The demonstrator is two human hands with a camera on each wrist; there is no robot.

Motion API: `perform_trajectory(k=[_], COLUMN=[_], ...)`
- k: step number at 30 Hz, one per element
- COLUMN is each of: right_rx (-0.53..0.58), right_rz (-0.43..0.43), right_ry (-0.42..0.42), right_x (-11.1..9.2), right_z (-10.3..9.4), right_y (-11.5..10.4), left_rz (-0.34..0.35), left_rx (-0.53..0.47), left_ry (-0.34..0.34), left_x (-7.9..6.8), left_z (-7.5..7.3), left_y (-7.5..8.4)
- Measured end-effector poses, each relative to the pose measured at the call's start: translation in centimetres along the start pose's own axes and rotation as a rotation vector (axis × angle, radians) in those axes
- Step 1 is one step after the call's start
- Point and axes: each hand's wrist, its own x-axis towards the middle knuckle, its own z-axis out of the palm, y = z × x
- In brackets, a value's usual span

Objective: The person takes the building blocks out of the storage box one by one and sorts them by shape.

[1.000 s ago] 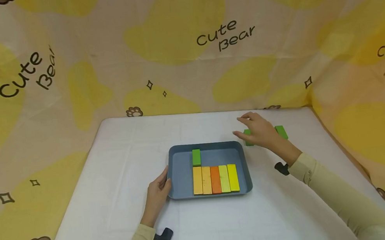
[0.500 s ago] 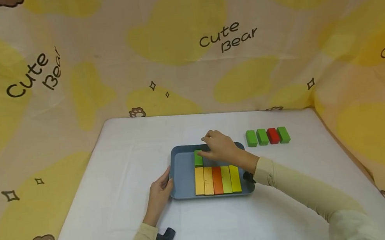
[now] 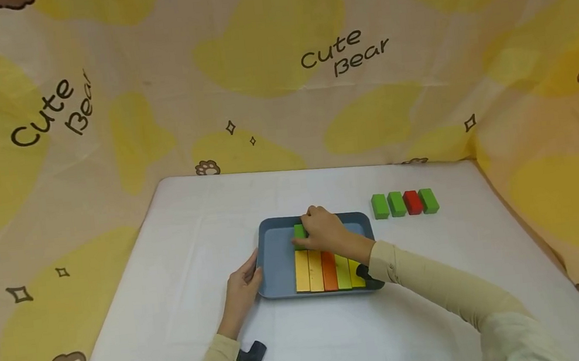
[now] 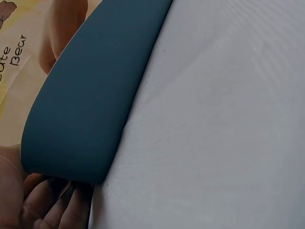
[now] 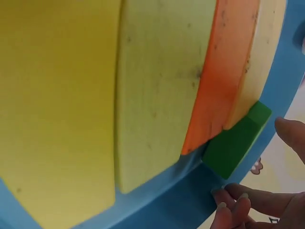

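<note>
My left hand (image 3: 240, 294) grips the left end of a blue-grey tray (image 3: 276, 264), with fingers curled at its outer wall (image 4: 76, 119) in the left wrist view. Inside the tray, two pale orange blocks (image 3: 302, 272), an orange block (image 3: 329, 273), a yellow-green block (image 3: 343, 273) and a yellow block (image 3: 354, 265) stand side by side. A smaller green block (image 3: 299, 232) sits behind the leftmost one. My right hand (image 3: 325, 231) reaches over it, thumb and fingers spread about the green block (image 5: 233, 143) with small gaps showing in the right wrist view.
Beyond the tray's right side, a row holds a green block (image 3: 380, 206), another green block (image 3: 397, 204), a red block (image 3: 413, 203) and a third green block (image 3: 429, 201) on the white table (image 3: 184, 233). Patterned cloth (image 3: 256, 60) rises behind the table.
My right hand has moved left from the block row to over the tray and lowered to the green block in it. The left hand keeps its grip on the tray.
</note>
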Motion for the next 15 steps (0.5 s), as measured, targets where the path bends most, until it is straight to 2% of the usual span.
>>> perform_trajectory(k=[4,6,15], right_rx=[0.013,0.007,0.017], right_rz=[0.023,0.034,0.053], right_ry=[-0.027,-0.041,-0.044], right_x=[0.0,0.0,-0.1], right_z=[0.3,0.6,1.0], right_y=[-0.1,-0.2,-0.3], left_rz=[-0.007,-0.003,0.002], left_rx=[0.016,0.02,-0.02], left_ry=[-0.008,-0.007,-0.007], left_x=[-0.4,-0.4,0.2], left_z=[-0.3,-0.3,0.0], left_y=[1.7,1.6,-1.8])
